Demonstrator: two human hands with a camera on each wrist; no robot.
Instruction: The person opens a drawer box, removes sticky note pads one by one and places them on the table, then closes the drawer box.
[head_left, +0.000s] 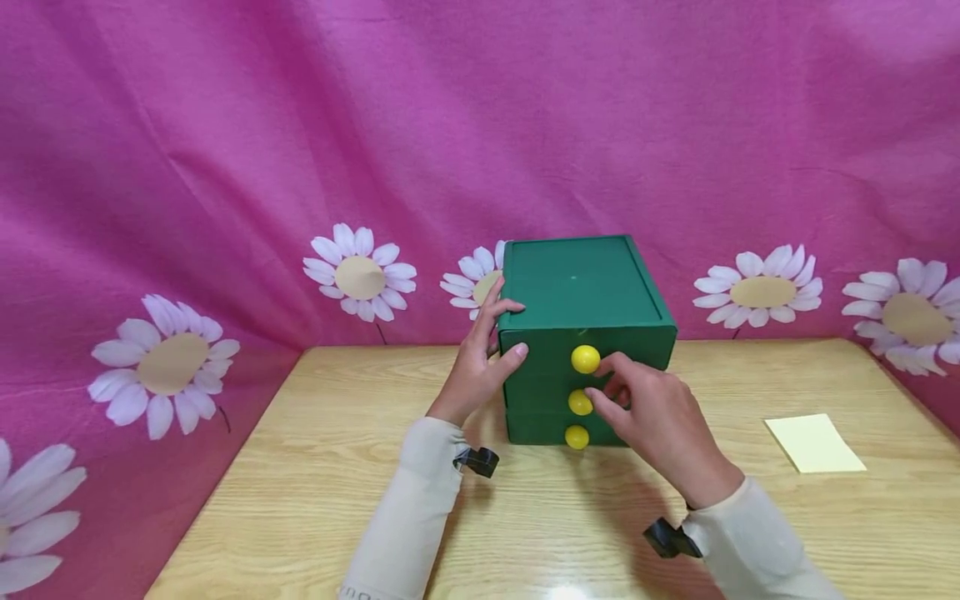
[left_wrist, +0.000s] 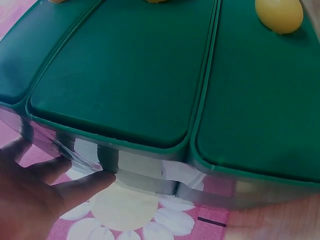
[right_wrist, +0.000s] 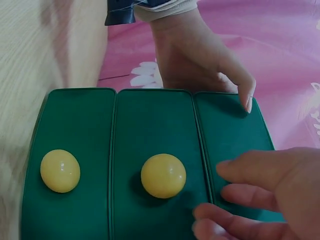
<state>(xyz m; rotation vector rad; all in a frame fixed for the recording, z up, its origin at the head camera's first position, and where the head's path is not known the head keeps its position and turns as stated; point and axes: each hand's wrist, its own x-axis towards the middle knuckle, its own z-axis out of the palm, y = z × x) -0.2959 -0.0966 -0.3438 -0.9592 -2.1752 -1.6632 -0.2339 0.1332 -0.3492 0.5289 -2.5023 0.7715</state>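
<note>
A green three-drawer box (head_left: 588, 287) with round yellow knobs stands on the table in the head view. My left hand (head_left: 480, 358) rests against its left side, thumb on the front edge; in the left wrist view its fingers (left_wrist: 85, 187) touch the clear side wall. My right hand (head_left: 656, 417) is at the front, forefinger beside the top knob (head_left: 585, 359) and thumb close to the middle knob (head_left: 580, 402). In the right wrist view the middle knob (right_wrist: 163, 176) and bottom knob (right_wrist: 60, 171) show, while the top one is hidden by the fingers.
A pale yellow paper square (head_left: 816, 443) lies on the wooden table (head_left: 330, 467), right of the box. Behind the table hangs a pink cloth (head_left: 480, 125) with white daisies. Black cameras (head_left: 480, 461) are strapped at both wrists.
</note>
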